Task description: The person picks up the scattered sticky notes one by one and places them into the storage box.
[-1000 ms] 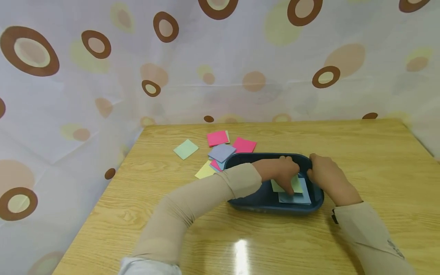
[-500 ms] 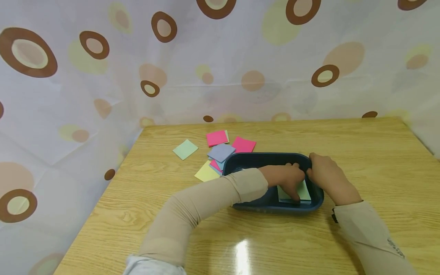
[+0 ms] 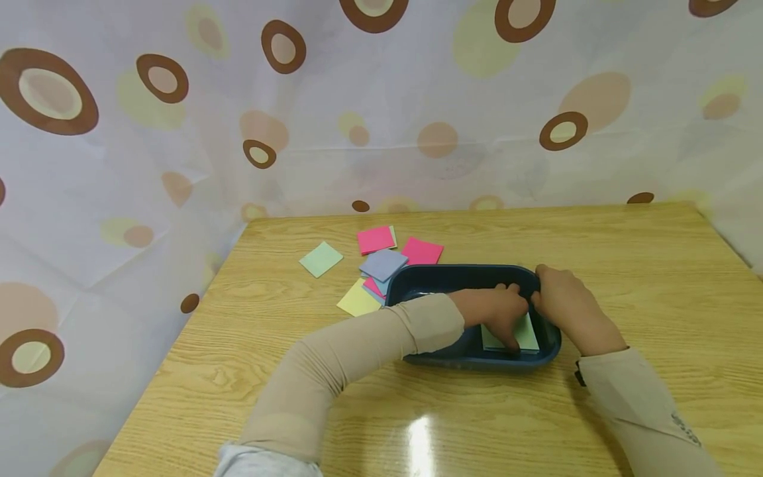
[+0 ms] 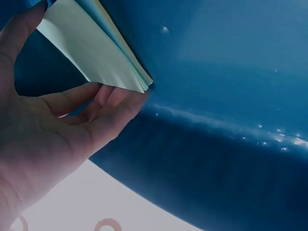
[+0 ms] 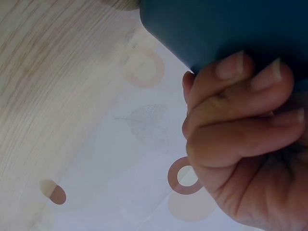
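My left hand (image 3: 501, 311) reaches into a dark blue plastic bin (image 3: 471, 363). It holds a stack of pale green sticky notes (image 3: 526, 334) near the bin's right end, lying over other notes. In the left wrist view, the thumb is at one edge of the sticky notes (image 4: 91, 48) and the fingertips (image 4: 137, 101) touch the opposite edge; bluish and yellowish layers show beneath the pale green one. With curled fingers, my right hand (image 3: 569, 311) grips the bin's right rim. The right wrist view shows those bent fingers (image 5: 245, 139) against the bin's wall (image 5: 202, 29).
Left of the bin, pink (image 3: 377, 240), lilac-blue (image 3: 383, 265) and yellow (image 3: 359, 299) sticky notes lie loosely overlapped on the wooden table (image 3: 238, 358). A mint-green note (image 3: 321, 259) lies apart, farther left. A patterned curtain (image 3: 381, 119) hangs behind the table.
My left hand has moved slightly right inside the bin, bringing the light green notes squarely over the blue ones. The right hand has stayed on the rim.
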A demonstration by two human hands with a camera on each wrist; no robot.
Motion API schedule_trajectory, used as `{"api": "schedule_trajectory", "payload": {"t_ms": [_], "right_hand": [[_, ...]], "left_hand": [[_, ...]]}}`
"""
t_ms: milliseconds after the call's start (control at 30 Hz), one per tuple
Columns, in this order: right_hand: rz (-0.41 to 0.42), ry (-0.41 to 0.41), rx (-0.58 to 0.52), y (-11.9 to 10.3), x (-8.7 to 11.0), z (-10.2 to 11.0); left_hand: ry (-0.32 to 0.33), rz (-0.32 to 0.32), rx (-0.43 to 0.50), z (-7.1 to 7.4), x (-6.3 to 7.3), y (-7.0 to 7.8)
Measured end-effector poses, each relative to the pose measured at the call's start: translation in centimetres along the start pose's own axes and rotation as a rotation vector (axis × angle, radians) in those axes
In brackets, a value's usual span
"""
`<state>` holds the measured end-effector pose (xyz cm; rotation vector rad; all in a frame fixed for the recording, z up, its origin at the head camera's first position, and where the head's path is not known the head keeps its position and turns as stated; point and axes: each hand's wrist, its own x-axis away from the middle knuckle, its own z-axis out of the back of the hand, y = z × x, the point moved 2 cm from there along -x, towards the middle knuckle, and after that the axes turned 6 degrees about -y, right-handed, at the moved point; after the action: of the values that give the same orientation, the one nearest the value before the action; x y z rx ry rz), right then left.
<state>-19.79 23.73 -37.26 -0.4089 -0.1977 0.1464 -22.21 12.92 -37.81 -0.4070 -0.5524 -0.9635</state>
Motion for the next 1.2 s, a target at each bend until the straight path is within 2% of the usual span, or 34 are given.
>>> {"api": "schedule_trajectory", "payload": {"t_ms": [200,433,633,933,1067,1200], "right_hand": [[-0.002,0.003,-0.001,0.0,0.0,0.0],[0.014,0.016,0.01,0.0,0.0,0.0],[0.011,0.011,0.005,-0.1,0.1,0.1],[0.012,0.005,0.01,-0.2,0.0,0.0],[0.009,-0.001,0.016,-0.2,0.0,0.0],[-0.006,-0.014,0.016,-0.1,0.0,0.1]], "left_hand": [[0.021,0.01,-0.031,-0.3,-0.1,0.2],[0.019,0.068,-0.008,-0.5,-0.3,0.3],[0.02,0.088,-0.005,-0.6,-0.3,0.4],[-0.008,0.112,-0.001,-0.7,0.0,-0.1],[0.008,0.09,-0.009,-0.7,0.7,-0.7],[0.079,0.04,0.032,-0.7,2.2,-2.2]]}}
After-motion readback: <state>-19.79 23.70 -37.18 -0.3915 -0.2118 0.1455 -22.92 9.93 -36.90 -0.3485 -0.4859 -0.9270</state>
